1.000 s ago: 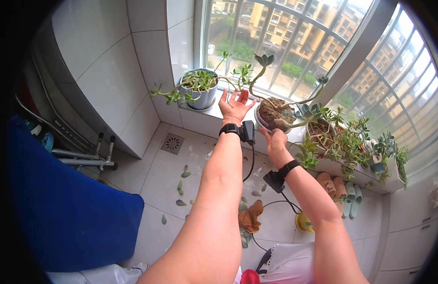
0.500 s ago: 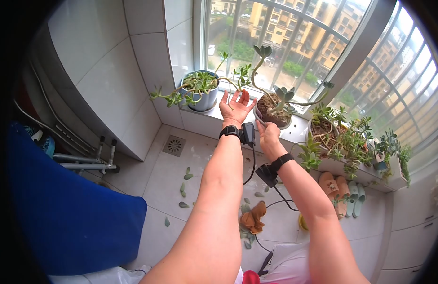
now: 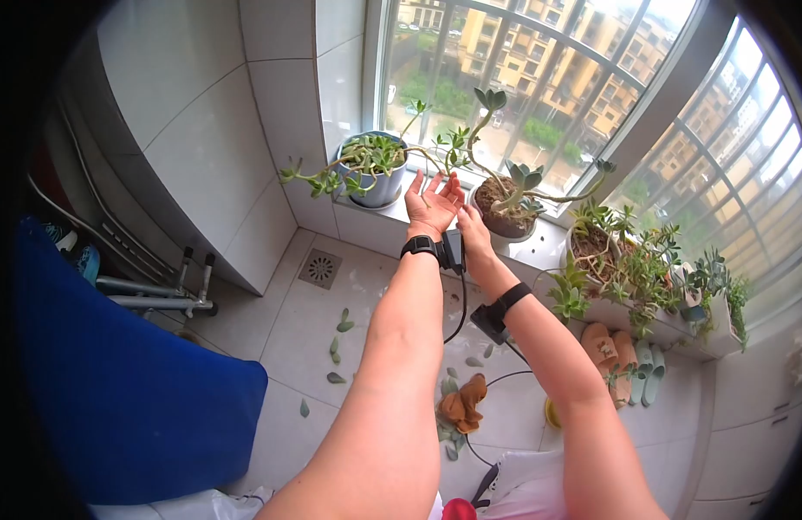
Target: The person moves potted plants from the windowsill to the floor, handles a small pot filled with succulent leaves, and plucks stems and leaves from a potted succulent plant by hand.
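My left hand is palm up with its fingers apart, under a long trailing stem that comes from the succulent in the light blue pot. Close by on its right, my right hand points up with stretched fingers, its tips near my left fingers; whether they touch I cannot tell. Just right of both hands, a thick-stemmed succulent grows from a mound of brown soil in a round white pot. Both pots stand on the white windowsill. I see nothing held in either hand.
More potted succulents line the sill to the right. Below are pink slippers and green slippers. Fallen leaves and a brown crumpled item lie on the floor. A blue cover is at left; cables hang from my wrists.
My right hand has left the round pot's rim and moved up and left, beside my left hand. My left hand stays palm up. The view has shifted slightly.
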### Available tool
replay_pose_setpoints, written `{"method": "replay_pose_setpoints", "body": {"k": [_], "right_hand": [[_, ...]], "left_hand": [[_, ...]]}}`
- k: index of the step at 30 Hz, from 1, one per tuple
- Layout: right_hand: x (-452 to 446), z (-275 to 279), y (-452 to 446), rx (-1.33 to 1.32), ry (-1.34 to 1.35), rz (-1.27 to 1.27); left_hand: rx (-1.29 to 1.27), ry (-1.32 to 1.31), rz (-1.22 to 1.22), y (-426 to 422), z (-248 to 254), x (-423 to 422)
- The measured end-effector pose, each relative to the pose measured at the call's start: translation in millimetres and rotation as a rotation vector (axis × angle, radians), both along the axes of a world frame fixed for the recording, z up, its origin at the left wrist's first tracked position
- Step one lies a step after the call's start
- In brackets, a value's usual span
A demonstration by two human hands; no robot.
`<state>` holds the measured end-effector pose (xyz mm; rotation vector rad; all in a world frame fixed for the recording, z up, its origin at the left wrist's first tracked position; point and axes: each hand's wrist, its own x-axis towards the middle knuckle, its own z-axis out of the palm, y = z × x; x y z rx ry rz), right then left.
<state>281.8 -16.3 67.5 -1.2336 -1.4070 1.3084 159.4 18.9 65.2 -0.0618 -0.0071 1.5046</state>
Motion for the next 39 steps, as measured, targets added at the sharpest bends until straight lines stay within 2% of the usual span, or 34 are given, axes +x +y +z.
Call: {"method": "replay_pose_setpoints", "body": {"k": [3,4,5,7,9,14,17,21,24,27,28,31,39], "right_hand": [[-21.4,14.3,8.9,0.208,-0.005,-0.106],[-22.1,23.2,10.4,0.264,-0.082,-0.063],[-28.3,30.1,10.6,0.277,-0.015,-0.095],[-35.6,50.8,14.1,0.217,0.123,-0.071],[-41.9,54.8,24.8,0.192,0.209,-0.155],[-49.9,51.1,45.8,0.116,0.465,-0.152],[-50.2,53.3,49.5,0.133,0.44,-0.12],[-46.5,52.3,54.2,0.149,0.268,-0.128],[-47.6,57.4,49.9,0.109,0.477,-0.133],[-44.8,60.5,59.4,0.085,0.435,-0.063],[-47.0,65.0,55.7,0.038,0.533,-0.126],[-49.8,62.2,59.2,0.127,0.517,-0.136],[-48.7,65.0,71.5,0.112,0.497,-0.131]], "left_hand": [[0.123,-0.02,-0.109,4.8,-6.1,-14.0],[0.057,-0.019,-0.085,5.9,-4.1,-12.1],[0.06,-0.001,-0.079,6.1,-2.7,-12.8],[0.06,0.033,-0.07,5.3,-4.5,-14.0],[0.039,-0.009,-0.103,6.9,-2.9,-14.6],[0.025,0.02,-0.116,0.9,6.2,-18.3],[0.041,0.022,-0.142,4.1,2.2,-23.7],[0.086,0.047,-0.177,6.1,3.5,-30.1],[0.078,0.052,-0.168,7.1,4.4,-30.7],[0.084,0.016,-0.168,8.3,3.2,-32.6],[0.081,0.007,-0.169,7.0,5.0,-32.2],[0.07,0.022,-0.16,1.8,8.0,-30.5],[0.074,0.023,-0.169,0.1,8.1,-32.4]]}}
